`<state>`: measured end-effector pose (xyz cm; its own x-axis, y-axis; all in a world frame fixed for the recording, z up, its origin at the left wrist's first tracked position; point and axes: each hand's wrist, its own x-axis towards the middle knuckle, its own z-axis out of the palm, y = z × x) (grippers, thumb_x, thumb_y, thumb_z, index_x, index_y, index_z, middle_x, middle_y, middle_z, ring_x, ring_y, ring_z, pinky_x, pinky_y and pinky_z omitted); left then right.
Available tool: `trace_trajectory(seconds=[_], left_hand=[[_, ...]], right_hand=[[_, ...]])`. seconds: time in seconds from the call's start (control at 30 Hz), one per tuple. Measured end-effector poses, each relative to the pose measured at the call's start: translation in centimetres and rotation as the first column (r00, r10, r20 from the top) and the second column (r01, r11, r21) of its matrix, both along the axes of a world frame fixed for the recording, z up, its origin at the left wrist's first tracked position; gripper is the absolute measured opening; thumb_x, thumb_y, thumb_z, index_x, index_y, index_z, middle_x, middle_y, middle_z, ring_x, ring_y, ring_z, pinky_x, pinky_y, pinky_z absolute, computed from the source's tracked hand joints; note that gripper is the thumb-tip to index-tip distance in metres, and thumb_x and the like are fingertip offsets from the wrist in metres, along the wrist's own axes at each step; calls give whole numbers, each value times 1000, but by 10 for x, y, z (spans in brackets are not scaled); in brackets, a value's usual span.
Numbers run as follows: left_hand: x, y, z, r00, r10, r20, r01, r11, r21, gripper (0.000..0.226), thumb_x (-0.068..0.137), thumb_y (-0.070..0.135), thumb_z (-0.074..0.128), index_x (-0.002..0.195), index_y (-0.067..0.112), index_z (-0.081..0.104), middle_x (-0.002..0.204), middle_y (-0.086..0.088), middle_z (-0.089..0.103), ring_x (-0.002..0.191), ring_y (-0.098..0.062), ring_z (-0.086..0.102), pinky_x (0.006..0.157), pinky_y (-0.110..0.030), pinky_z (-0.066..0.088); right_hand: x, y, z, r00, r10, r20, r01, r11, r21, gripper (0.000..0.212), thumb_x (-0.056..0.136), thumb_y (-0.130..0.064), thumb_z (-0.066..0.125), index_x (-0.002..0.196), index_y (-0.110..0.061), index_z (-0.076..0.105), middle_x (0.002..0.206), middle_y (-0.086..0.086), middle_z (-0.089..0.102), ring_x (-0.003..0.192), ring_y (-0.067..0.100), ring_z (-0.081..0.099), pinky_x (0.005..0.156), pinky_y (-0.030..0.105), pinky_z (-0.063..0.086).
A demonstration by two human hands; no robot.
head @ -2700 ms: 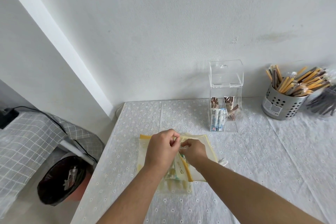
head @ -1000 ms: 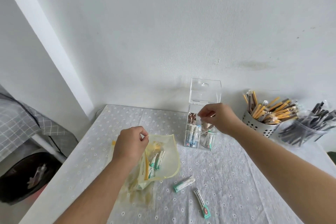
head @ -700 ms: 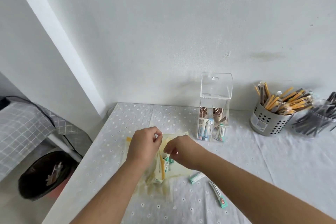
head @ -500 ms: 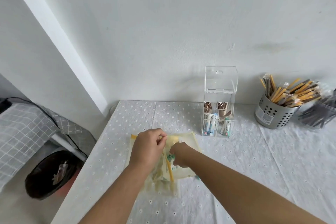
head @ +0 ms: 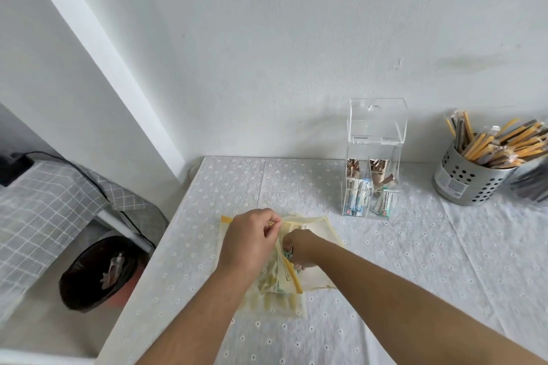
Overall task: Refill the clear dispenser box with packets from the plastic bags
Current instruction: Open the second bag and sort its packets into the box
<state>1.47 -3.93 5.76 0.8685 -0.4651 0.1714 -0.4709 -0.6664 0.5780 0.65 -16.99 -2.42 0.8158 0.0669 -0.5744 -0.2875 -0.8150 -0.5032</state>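
Right now my left hand [head: 249, 241] pinches the mouth of the plastic bag [head: 311, 225] open while my right hand [head: 301, 250] curls round packets [head: 287, 253] inside, which I must next lift clear and drop into the open-lidded dispenser box [head: 373, 175] standing by the wall.

Eatery corner — utensil caddy [head: 465, 184], tablecloth [head: 385, 261], bin [head: 98, 272].

The person's two forearms [head: 385, 299] are bare along all that shows, from the lower edge of the view up to the wrists. The left hand [head: 249, 241] and the right hand [head: 299, 249] are bare as well. The left hand shows its back and knuckles; the right hand shows only its back and wrist
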Motion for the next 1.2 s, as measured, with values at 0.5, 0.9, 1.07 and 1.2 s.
trace_trajectory(seconds=[0.5,0.9,1.07,1.2], left_hand=[[1,-4,7,999,44,-6,-43,996,80,8,86,17,63,84,16,71,53,13,50,54,-8,53,61,-27,49],[6,-37,20,994,100,-52,-93,988,124,11,84,20,58,83,18,69,77,-2,69,73,-22,64,63,-29,52],[5,-35,18,990,134,-46,-129,985,111,10,83,19,59,81,19,69,64,6,60,66,-19,62,55,-24,44],[4,-34,17,987,151,-49,-145,984,108,10,83,19,60,78,22,68,58,8,56,60,-17,59,57,-26,48]], right_hand=[[-14,-12,38,971,-115,209,103,992,66,16,81,-4,68,96,-3,72,93,17,74,63,18,62,75,32,55],[-44,-143,136,810,-337,480,348,935,70,7,79,-6,71,81,-11,73,68,3,70,46,0,60,53,16,52],[-35,-200,135,663,-469,583,554,832,40,5,78,-4,71,82,-5,73,73,13,71,62,20,64,72,36,58],[-23,-217,117,702,-423,572,570,816,-97,8,79,-8,70,85,-5,74,78,9,71,68,20,62,70,31,54]])
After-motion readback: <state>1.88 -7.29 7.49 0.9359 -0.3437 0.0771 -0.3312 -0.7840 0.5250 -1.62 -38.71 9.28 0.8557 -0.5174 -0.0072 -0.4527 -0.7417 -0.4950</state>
